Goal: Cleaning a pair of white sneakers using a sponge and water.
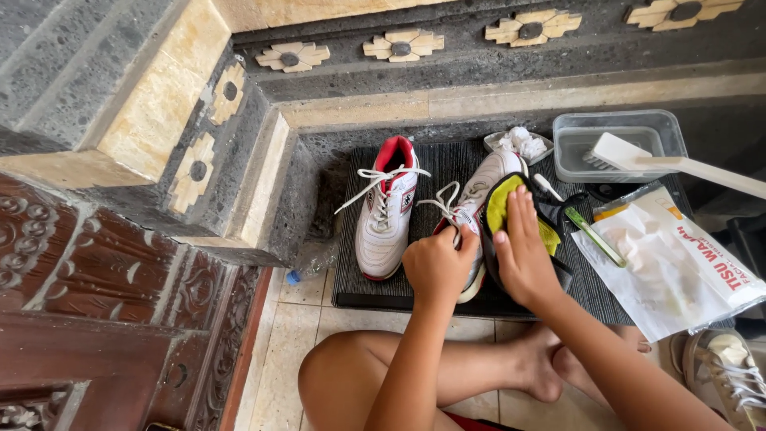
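Note:
Two white sneakers with red lining lie on a dark ribbed mat [351, 263]. The left sneaker [386, 211] rests alone with loose laces. My left hand [437, 265] grips the heel end of the right sneaker [481, 179], holding it on the mat. My right hand [523, 247] presses a yellow and black cloth [500, 203] flat against that sneaker's side, fingers together.
A clear plastic tub [576, 144] holds a white brush [630, 156] at the back right. A tissue packet [678, 267], a green-handled toothbrush [597, 238] and crumpled tissue [523, 142] lie nearby. Stone wall ahead, carved wooden door [104, 319] at left, another shoe [730, 371] at lower right.

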